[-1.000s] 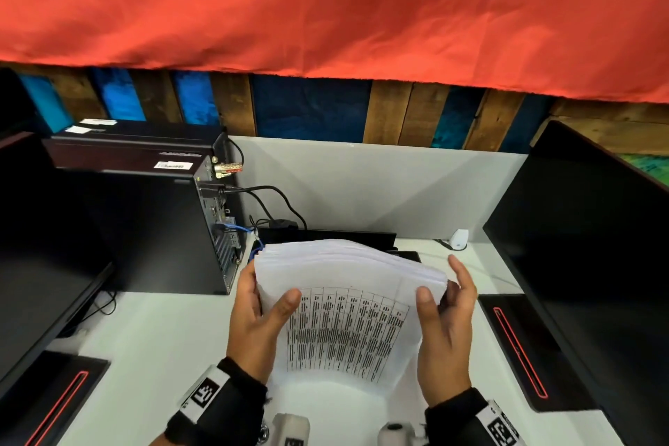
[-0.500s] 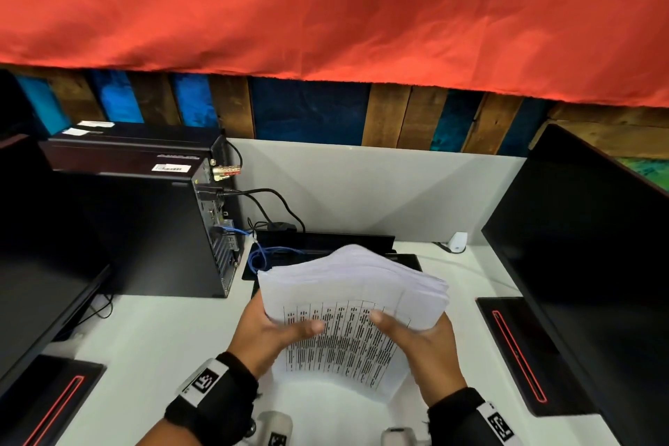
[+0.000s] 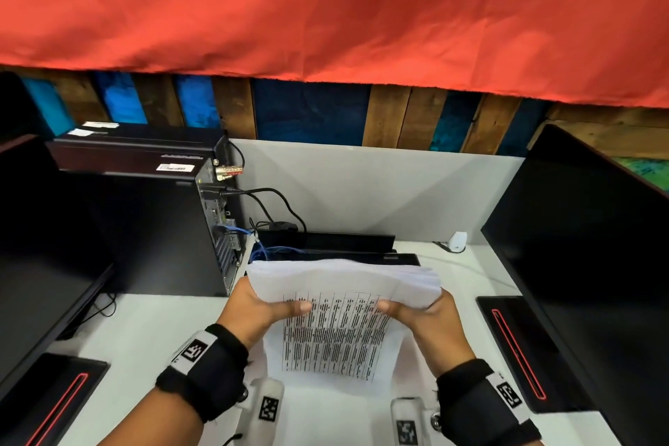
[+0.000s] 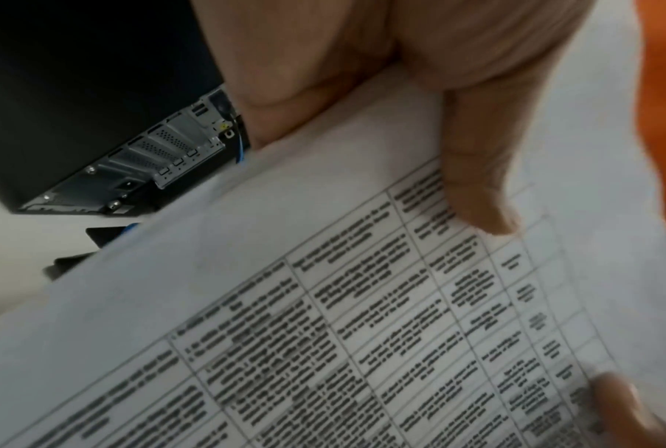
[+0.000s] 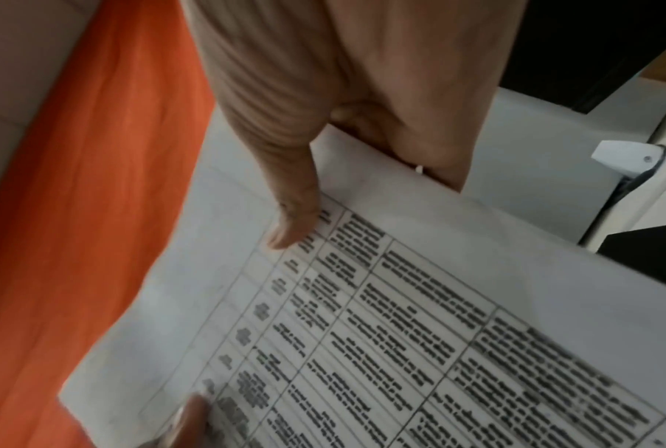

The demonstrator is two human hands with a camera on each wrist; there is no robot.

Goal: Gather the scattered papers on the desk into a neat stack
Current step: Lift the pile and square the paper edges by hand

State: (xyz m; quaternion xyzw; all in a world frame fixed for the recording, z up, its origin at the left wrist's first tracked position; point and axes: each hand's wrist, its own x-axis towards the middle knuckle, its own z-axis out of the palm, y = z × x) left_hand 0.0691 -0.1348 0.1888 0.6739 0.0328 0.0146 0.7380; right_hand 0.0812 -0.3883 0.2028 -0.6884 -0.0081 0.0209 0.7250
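Note:
A thick stack of white papers (image 3: 336,322) with a printed table on the front sheet stands tilted over the white desk (image 3: 144,337), held up between both hands. My left hand (image 3: 264,304) grips its left edge, thumb pressed on the printed face and fingers behind. My right hand (image 3: 420,308) grips the right edge the same way. In the left wrist view the stack of papers (image 4: 323,303) fills the frame under the left hand (image 4: 400,106). In the right wrist view the right hand (image 5: 342,121) pinches the stack of papers (image 5: 400,318). The far top edges fan slightly uneven.
A black computer tower (image 3: 144,228) with cables stands at the left, with black flat boxes (image 3: 325,243) behind the papers. Dark monitors flank the desk at left (image 3: 43,246) and right (image 3: 579,264). A small white adapter (image 3: 457,241) lies at the back right. Red cloth (image 3: 325,11) hangs above.
Both hands shifted from upright beside the stack to gripping it with thumbs pointing inward across the front sheet. The stack lowered and tilted flatter.

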